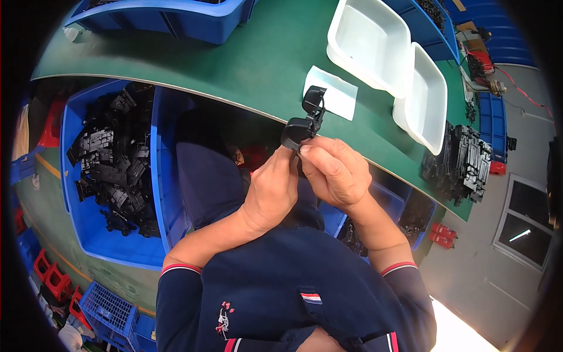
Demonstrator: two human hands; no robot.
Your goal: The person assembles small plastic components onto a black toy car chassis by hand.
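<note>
A black plastic part with two rounded, cup-like ends [300, 130] is held up in front of me at the near edge of the green table. My left hand [271, 186] is closed on its lower end. The fingers of my right hand [335, 170] pinch the same part from the right side, close to the left fingertips. Just behind the part, a white sheet of paper [340, 97] lies on the table. What the fingertips cover of the part is hidden.
Two white trays [423, 108] stand on the green table [258, 64]. Stacked black plastic parts [466, 161] sit at its right end. A blue bin [111, 249] full of black parts is at my left. Another blue bin [220, 26] occupies the far left.
</note>
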